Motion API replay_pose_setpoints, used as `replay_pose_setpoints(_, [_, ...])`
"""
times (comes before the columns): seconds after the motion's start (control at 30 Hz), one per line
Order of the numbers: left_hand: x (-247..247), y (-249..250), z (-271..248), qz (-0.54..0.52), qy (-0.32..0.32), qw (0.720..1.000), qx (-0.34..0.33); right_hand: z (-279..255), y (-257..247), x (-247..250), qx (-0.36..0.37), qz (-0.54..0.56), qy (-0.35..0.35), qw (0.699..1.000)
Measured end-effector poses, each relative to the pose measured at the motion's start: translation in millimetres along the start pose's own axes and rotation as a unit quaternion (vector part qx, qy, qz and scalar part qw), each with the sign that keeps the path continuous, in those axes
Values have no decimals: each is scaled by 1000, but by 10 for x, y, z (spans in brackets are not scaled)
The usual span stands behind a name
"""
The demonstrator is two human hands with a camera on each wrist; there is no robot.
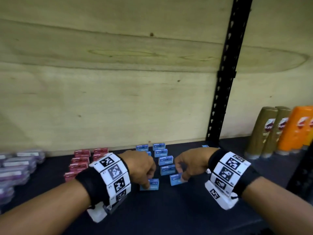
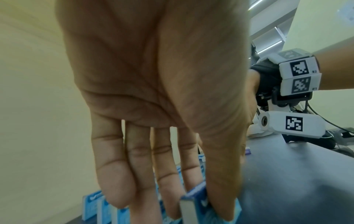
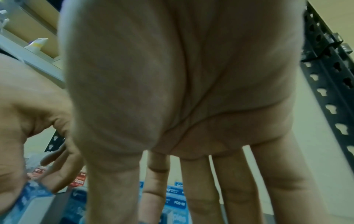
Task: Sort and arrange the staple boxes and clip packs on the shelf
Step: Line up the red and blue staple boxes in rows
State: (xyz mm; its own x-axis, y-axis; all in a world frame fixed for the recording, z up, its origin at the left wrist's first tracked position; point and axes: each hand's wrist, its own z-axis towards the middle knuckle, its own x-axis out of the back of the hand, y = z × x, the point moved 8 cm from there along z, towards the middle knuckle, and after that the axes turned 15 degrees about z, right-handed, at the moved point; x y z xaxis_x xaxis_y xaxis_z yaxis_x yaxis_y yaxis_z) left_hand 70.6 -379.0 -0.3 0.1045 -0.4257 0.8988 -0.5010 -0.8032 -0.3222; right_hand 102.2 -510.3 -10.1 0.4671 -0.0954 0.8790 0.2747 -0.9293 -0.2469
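Note:
Blue staple boxes [image 1: 165, 160] stand upright in two rows running back to the plywood wall. My left hand [image 1: 146, 184] pinches the front box of the left row [image 1: 152, 184]; in the left wrist view the thumb and fingers of that hand [image 2: 199, 215] clamp this box [image 2: 188, 210] on the shelf. My right hand [image 1: 183, 178] grips the right end of the front box of the right row [image 1: 175, 179]. In the right wrist view the fingers [image 3: 203, 197] hang down over blue boxes [image 3: 176, 203]. Red staple boxes [image 1: 79, 161] stand in rows to the left.
Purple clip packs [image 1: 15, 167] are stacked at the far left of the dark shelf [image 1: 169, 209]. Gold and orange bottles [image 1: 277, 131] stand at the right, past a black slotted upright [image 1: 220, 106]. A plywood wall closes the back.

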Motion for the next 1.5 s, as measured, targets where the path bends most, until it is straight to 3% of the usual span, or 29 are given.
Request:
replay_pose_setpoints(0.23, [-65,-33,-73,-17,41,998,35,-13,-78,-109,3,4,4,1000])
replay_pose_setpoints(0.63, [-345,-163,-139,-84,-6,995,61,-61,38,-121,-10,5,-9,1000])
replay_pose_setpoints(1.1, [-292,-27,-157,-13,0,999,45,61,49,-102,9,9,-5,1000])
replay_pose_setpoints(1.5, [-312,-47,-169,-18,-11,998,52,54,113,-111,7,36,0,999])
